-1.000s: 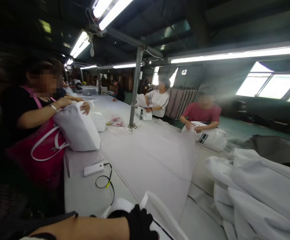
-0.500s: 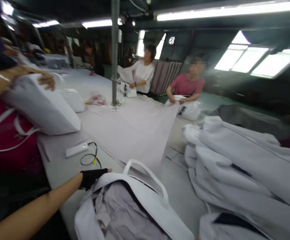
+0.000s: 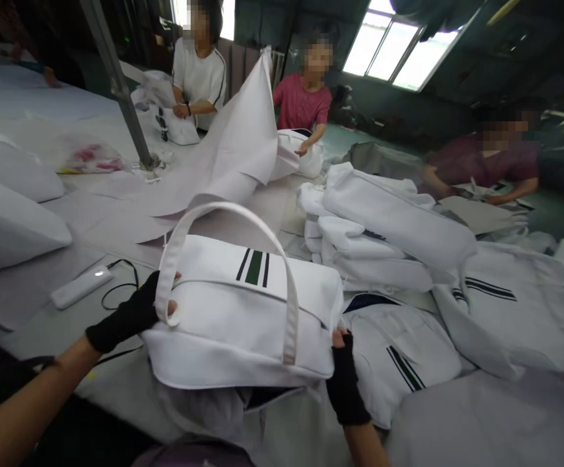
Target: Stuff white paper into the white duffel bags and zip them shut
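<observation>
Table: I see a long pale work table [image 3: 33, 104] stretching away beyond my hands, up and to the left.
Post: a grey metal post [image 3: 116, 84] stands on the table, well ahead of my left hand, leaning in my view.
Windows: bright slanted skylights [image 3: 398, 52] sit high up, far beyond my right hand.
Walls: the far wall [image 3: 398, 110] is dark green, in shadow.
Floor: a strip of green floor [image 3: 340, 136] shows past the table's far edge.
</observation>
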The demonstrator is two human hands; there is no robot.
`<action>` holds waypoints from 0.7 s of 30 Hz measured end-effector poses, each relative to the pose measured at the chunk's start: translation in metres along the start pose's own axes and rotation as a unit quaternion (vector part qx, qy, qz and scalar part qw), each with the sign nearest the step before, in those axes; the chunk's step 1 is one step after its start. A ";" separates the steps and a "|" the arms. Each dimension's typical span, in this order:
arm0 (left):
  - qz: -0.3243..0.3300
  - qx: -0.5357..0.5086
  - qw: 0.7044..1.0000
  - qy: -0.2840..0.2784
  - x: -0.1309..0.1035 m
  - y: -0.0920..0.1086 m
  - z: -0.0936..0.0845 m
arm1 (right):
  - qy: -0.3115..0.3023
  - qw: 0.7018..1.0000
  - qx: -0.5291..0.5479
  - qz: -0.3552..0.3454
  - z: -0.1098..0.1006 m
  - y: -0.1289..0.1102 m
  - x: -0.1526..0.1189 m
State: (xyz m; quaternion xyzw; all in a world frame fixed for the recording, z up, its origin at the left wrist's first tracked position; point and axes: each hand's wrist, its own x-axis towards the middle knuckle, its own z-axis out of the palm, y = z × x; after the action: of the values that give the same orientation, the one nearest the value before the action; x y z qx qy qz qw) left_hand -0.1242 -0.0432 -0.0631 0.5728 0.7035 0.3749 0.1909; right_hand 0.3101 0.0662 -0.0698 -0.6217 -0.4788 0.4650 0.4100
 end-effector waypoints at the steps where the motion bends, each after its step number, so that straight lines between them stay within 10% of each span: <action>1: -0.001 -0.008 1.000 -0.003 -0.006 -0.009 0.017 | 0.008 1.000 -0.027 0.005 0.007 0.013 -0.002; 5: -0.042 -0.002 0.999 0.035 -0.036 -0.027 0.068 | 0.019 0.996 -0.082 0.028 0.022 0.065 -0.008; 10: 0.079 0.134 0.987 0.031 -0.023 0.038 0.053 | 0.068 0.975 -0.190 -0.097 0.018 0.035 -0.016; 14: 0.255 0.238 0.929 -0.121 0.003 0.090 0.072 | -0.019 0.837 -0.373 -0.399 0.051 -0.023 -0.019; 17: 0.280 0.268 0.912 -0.135 0.006 0.086 0.103 | -0.157 0.754 -0.448 -0.455 0.085 -0.028 -0.016; 21: 0.281 0.286 0.909 -0.115 0.003 0.060 0.127 | -0.173 0.736 -0.468 -0.458 0.104 0.004 -0.006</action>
State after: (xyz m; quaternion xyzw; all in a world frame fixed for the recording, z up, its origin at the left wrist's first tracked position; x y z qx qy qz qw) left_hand 0.0039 0.0026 -0.0997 0.8158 0.5640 0.1272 -0.0153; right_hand 0.2089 0.0667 -0.0965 -0.3492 -0.9256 0.0380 0.1410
